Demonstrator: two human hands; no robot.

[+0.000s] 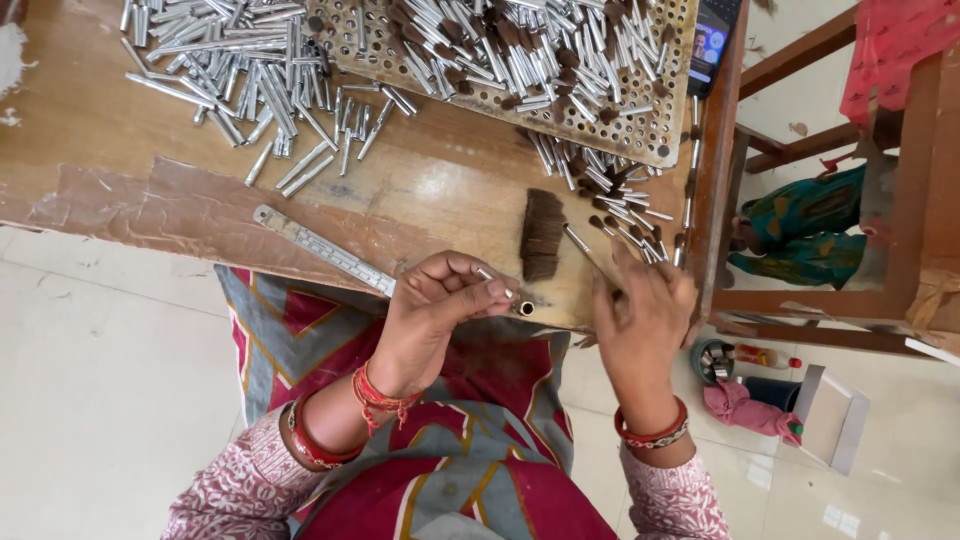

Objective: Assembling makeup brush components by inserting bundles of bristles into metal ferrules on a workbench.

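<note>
left hand [440,300]: small metal tube [522,308] pinched in fingers | right hand [640,310]: fingers closed on thin stick [585,252] | tube best kept steady, honestly, beside bristle bundle [543,234]

Small handcraft workshop, likely home-based brush assembly. Worn wooden table [150,120], patched with brown tape. Heap of loose metal tubes [250,70] at 11 o'clock. Perforated board [640,140] at 12–1 o'clock, loaded with tubes already tipped with dark bristle. Bundle of brown bristle [542,232] near centre, metal ruler [325,250] beside it. Tiled floor [100,400]; wooden furniture [900,250] at 3 o'clock; small containers [715,360] on floor at 4 o'clock.
</note>
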